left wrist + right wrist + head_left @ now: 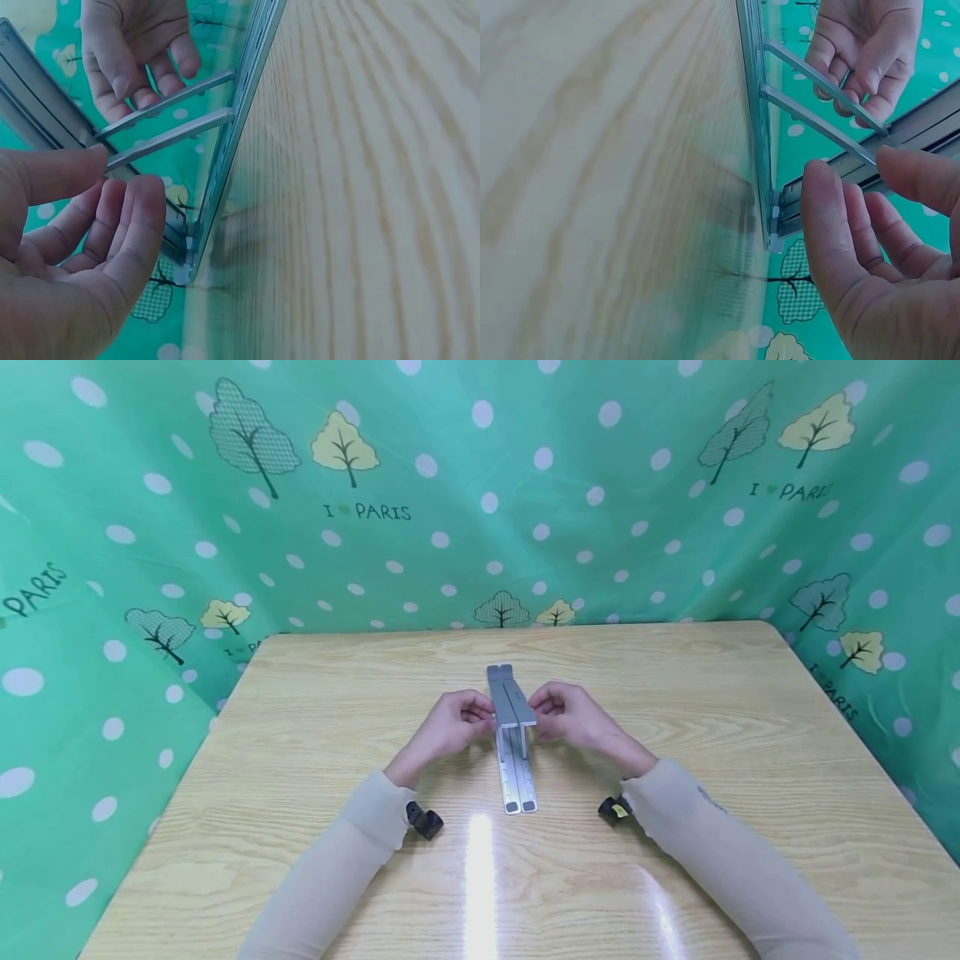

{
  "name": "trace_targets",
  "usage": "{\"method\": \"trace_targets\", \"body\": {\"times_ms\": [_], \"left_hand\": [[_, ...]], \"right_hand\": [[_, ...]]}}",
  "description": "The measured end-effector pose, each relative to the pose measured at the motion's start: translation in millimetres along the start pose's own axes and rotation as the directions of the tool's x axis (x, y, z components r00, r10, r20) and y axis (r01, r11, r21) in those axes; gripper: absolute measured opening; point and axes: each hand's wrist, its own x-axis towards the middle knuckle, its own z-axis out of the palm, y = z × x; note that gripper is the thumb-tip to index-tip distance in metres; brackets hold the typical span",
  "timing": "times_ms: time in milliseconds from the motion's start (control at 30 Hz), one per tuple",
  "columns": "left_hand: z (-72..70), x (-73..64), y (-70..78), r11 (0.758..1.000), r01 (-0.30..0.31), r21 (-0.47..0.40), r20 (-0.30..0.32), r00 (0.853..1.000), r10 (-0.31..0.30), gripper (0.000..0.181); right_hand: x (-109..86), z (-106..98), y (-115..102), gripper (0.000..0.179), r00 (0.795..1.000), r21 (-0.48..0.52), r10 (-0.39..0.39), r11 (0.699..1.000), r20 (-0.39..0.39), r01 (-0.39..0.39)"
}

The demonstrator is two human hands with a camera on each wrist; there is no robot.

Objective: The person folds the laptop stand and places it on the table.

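A folding metal laptop stand (513,702) stands on the table, its two-rail base lying along the wood. Its upper rails are raised at the near end on two thin struts. From the left side, my left hand (453,722) holds the stand near the raised end. In the left wrist view its thumb (71,172) is at the upper end of a strut (172,139), other fingers curled below. On the opposite side my right hand (573,717) holds the stand likewise, its thumb (915,172) at the other strut's top. The index fingertips are partly hidden.
Beneath everything is a light wood-grain table (315,727) with rounded far corners. A green dotted cloth (420,560) printed with trees hangs behind and along the sides. Dark wrist cameras sit at the left cuff (424,821) and the right cuff (615,810).
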Motion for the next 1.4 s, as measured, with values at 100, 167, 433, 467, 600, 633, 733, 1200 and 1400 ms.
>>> {"method": "trace_targets", "body": {"times_ms": [100, 167, 433, 467, 600, 633, 733, 1200, 1400], "left_hand": [[1.1, 0.2, 1.0, 1.0, 0.001, -0.029, 0.005, 1.0, -0.001, 0.018], [1.2, -1.4, 5.0, 0.998, 0.015, -0.062, 0.02, 1.0, -0.014, 0.019], [-0.6, -15.8, 33.5, 0.985, 0.058, -0.161, 0.049, 0.997, -0.051, 0.017], [-0.2, -15.6, 33.4, 0.984, 0.059, -0.17, 0.049, 0.997, -0.052, 0.017], [1.5, -13.9, 31.8, 0.981, 0.066, -0.183, 0.047, 0.997, -0.059, 0.017], [2.0, -13.4, 31.2, 0.98, 0.069, -0.187, 0.046, 0.997, -0.062, 0.017], [5.0, -6.7, 19.5, 0.975, 0.079, -0.206, 0.047, 0.996, -0.071, 0.018], [12.1, 1.0, 0.1, 0.971, 0.064, -0.229, 0.013, 0.998, -0.063, 0.017], [13.3, 1.3, 0.7, 0.968, 0.077, -0.237, 0.011, 0.997, -0.077, 0.017]], "right_hand": [[0.5, 2.2, -0.6, 0.025, 1.0, -0.002, 0.008, 1.0, -0.001, -0.008], [1.5, 3.8, -0.7, 0.024, 1.0, 0.005, 0.006, 1.0, 0.001, -0.006], [2.7, 8.8, -1.1, 0.023, 1.0, 0.013, 0.002, 1.0, 0.007, -0.002], [2.7, 9.0, -1.1, 0.023, 1.0, 0.013, 0.0, 1.0, 0.01, 0.0], [3.3, 9.6, -0.9, 0.023, 1.0, 0.022, 0.005, 1.0, 0.017, -0.006], [3.3, 9.7, -0.9, 0.023, 1.0, 0.024, 0.006, 1.0, 0.02, -0.006], [3.4, 10.3, -1.7, 0.023, 1.0, 0.035, 0.013, 0.999, 0.027, -0.014], [5.3, 12.6, -2.4, 0.025, 0.999, 0.051, 0.016, 0.999, 0.046, -0.018], [5.1, 13.6, -2.8, 0.025, 0.998, 0.087, 0.025, 0.996, 0.049, -0.029]]}}
